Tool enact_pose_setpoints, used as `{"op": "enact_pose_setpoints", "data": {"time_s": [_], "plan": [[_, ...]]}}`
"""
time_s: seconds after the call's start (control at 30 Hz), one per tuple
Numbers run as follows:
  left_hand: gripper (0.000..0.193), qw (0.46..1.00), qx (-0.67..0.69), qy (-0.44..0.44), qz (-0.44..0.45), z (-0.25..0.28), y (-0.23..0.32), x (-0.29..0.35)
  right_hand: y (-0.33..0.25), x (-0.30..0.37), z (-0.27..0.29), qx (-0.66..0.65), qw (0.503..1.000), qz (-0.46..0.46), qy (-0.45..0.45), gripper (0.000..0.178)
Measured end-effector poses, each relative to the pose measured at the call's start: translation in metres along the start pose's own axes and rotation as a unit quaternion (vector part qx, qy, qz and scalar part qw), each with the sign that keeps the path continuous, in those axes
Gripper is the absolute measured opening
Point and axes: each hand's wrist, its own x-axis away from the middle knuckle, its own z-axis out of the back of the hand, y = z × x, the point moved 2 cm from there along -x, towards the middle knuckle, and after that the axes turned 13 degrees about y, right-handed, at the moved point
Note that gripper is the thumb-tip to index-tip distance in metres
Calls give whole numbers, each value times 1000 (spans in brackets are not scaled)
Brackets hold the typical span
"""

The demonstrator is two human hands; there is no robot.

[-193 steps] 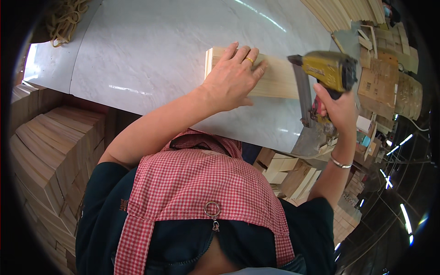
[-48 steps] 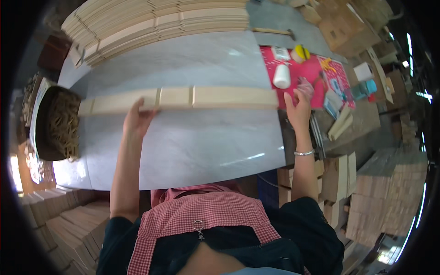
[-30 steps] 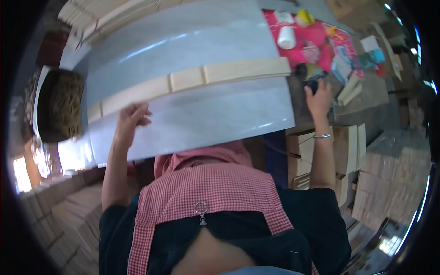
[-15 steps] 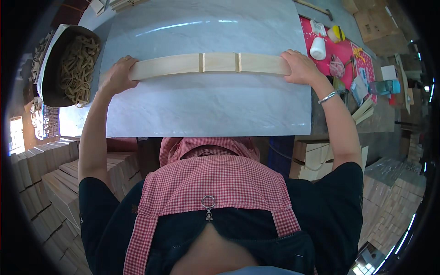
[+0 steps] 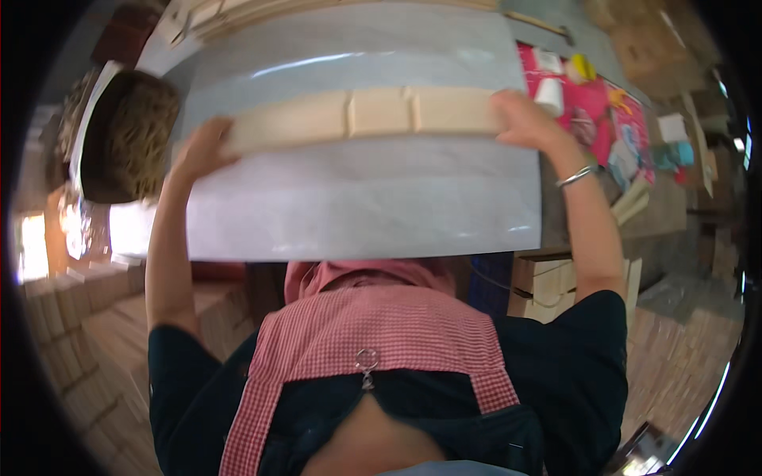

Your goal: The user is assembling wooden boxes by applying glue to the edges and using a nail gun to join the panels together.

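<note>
A long pale wooden board (image 5: 379, 113) with two cross grooves near its middle spans the space between my hands. My left hand (image 5: 208, 149) grips its left end, fingers over the far side. Closed round the right end is my right hand (image 5: 524, 120), a silver bangle on that wrist. The board's left end sits slightly nearer me than the right. Under it is the grey marbled tabletop (image 5: 365, 206). Motion blurs the board and both hands, so I cannot tell whether the board touches the table.
On the left stands a box (image 5: 89, 147) of tan bands or strips. More wooden pieces (image 5: 317, 9) lie along the far edge, with a hammer (image 5: 544, 25) at the far right. A pink mat (image 5: 583, 99) holds a white bottle (image 5: 549, 95). Wood stacks (image 5: 119, 325) stand below left.
The board's left end has come slightly nearer me, and its face looks wider. The view has shifted, showing more wooden pieces at the far edge. Both hands keep hold of the board.
</note>
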Motion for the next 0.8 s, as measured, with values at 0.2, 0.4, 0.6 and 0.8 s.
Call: {"op": "enact_pose_setpoints", "data": {"time_s": [0.2, 0.4, 0.6, 0.8], "plan": [[59, 987, 8, 146, -60, -31, 2, 40, -14, 8, -42, 38, 992, 29, 119, 31], [65, 996, 61, 69, 9, -34, 11, 77, -41, 66, -12, 73, 994, -21, 80, 37], [72, 983, 68, 170, -30, -51, 14, 95, -27, 83, -42, 1, 984, 36, 172, 44], [79, 982, 58, 172, -42, -53, 5, 120, -40, 104, -36, 0, 994, 4, 112, 48]]}}
